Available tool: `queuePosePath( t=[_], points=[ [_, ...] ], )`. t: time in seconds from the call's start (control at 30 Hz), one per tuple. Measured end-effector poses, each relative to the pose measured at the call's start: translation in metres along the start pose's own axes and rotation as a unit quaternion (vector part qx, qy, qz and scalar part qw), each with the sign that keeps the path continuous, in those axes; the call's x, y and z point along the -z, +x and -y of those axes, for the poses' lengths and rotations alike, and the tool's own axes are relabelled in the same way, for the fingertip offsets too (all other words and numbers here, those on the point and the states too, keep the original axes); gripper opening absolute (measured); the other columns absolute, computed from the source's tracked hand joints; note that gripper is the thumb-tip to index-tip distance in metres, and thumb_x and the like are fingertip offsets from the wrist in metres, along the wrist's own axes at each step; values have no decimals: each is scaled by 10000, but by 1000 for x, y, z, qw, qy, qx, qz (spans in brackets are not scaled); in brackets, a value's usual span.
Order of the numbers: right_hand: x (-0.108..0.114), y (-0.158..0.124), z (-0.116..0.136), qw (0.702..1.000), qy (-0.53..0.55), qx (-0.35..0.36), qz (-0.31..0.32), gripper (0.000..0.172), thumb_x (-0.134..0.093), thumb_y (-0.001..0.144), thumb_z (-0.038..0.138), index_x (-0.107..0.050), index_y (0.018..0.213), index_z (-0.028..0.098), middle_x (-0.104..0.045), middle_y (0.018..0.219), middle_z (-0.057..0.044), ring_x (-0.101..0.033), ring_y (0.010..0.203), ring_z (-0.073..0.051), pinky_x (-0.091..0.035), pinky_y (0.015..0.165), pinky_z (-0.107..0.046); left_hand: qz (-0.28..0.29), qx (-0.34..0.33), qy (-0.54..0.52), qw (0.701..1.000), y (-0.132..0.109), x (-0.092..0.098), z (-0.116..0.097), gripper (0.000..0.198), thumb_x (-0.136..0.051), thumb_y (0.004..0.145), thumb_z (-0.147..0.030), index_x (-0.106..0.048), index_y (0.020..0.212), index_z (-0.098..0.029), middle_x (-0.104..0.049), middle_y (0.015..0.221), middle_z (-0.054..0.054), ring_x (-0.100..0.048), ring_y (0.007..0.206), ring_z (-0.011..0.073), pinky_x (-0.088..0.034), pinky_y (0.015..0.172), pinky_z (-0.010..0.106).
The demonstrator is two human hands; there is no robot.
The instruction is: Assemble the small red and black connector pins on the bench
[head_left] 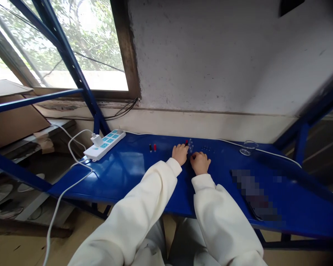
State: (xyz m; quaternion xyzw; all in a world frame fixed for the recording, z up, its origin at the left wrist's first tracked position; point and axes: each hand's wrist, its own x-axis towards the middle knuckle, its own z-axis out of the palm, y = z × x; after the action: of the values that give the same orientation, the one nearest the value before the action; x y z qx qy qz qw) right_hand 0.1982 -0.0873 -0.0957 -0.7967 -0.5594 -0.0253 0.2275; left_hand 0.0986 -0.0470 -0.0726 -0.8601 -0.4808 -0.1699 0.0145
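Blue shelf (pixel 122 173) under a window (pixel 80 44): a person in white sleeves (pixel 144 207) rests both hands on it, side by side. The left hand (pixel 180 153) curls against a red piece (pixel 187 142) and clear pieces (pixel 190 146) near the wall (pixel 211 55). The right hand (pixel 200 163) sits curled just beside it (whether either holds anything cannot be told). A power strip (pixel 105 145) lies well to the left.

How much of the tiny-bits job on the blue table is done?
Looks done: a black piece and a red piece stand apart, left of the hands. In hand: left hand and right hand work at the small clear pieces. Left: tiny dark bits lie untouched just past the right hand.
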Motion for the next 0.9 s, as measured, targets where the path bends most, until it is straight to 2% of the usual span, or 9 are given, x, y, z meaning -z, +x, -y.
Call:
queuePosePath(
  t=[0.1, 0.2, 0.33, 0.43, 0.53, 0.67, 0.73, 0.9],
  points=[
    [-3, 4, 0, 1000, 2, -12, 9, 192, -454, 777, 262, -628, 814, 192, -570, 939, -87, -447, 941, -233, -280, 751, -378, -19, 21, -31, 999, 6, -2, 0, 236, -420, 820, -154, -536, 1021, -200, -575, 978, 71, -512, 937, 204, -383, 788, 336],
    [-6, 8, 1, 1000, 2, -27, 15, 200, -461, 773, 273, -628, 851, 198, -563, 971, -90, -430, 964, -245, -269, 770, -410, -15, 56, -79, 995, 9, -1, 4, 168, -455, 808, -150, -551, 937, -199, -601, 923, 55, -554, 852, 176, -404, 731, 293],
    [-10, 12, 1, 999, 12, -44, 4, 223, -474, 765, 299, -627, 887, 191, -559, 995, -104, -419, 979, -262, -267, 774, -437, -43, 89, -165, 981, 0, 5, 15, 70, -519, 785, -197, -558, 843, -199, -616, 842, 36, -567, 780, 147, -417, 676, 258],
    [-14, 15, 1, 999, 30, -40, -8, 243, -486, 760, 315, -630, 896, 175, -555, 994, -129, -420, 972, -278, -274, 766, -449, -107, 93, -246, 959, -16, 7, 25, 56, -540, 767, -226, -554, 806, -189, -606, 766, 22, -554, 701, 125, -429, 642, 250],
    [-17, 19, 0, 998, 44, -36, -22, 248, -490, 758, 327, -633, 882, 167, -556, 976, -139, -426, 952, -286, -276, 755, -460, -173, 92, -331, 923, -33, 1, 32, 67, -548, 746, -232, -548, 781, -175, -590, 727, 13, -535, 647, 105, -451, 639, 249],
    [-22, 23, 0, 997, 51, -34, -37, 243, -479, 764, 332, -631, 853, 166, -554, 948, -139, -431, 936, -285, -272, 745, -461, -215, 131, -412, 875, -44, -10, 37, 106, -556, 729, -254, -539, 777, -162, -571, 691, 9, -532, 610, 93, -473, 618, 245],
    [-24, 26, -1, 997, 53, -35, -36, 239, -478, 764, 328, -631, 850, 165, -553, 945, -136, -432, 932, -281, -270, 743, -454, -224, 138, -427, 865, -45, -13, 38, 129, -549, 734, -274, -541, 793, -160, -570, 698, 12, -536, 614, 92, -481, 618, 245],
    [-22, 26, 0, 997, 64, -20, -22, 202, -479, 759, 302, -639, 784, 181, -574, 906, -101, -436, 892, -246, -251, 745, -418, -240, 134, -426, 862, -45, -11, 37, 168, -535, 749, -311, -549, 830, -165, -583, 744, 26, -551, 664, 102, -492, 648, 256]
  ],
)
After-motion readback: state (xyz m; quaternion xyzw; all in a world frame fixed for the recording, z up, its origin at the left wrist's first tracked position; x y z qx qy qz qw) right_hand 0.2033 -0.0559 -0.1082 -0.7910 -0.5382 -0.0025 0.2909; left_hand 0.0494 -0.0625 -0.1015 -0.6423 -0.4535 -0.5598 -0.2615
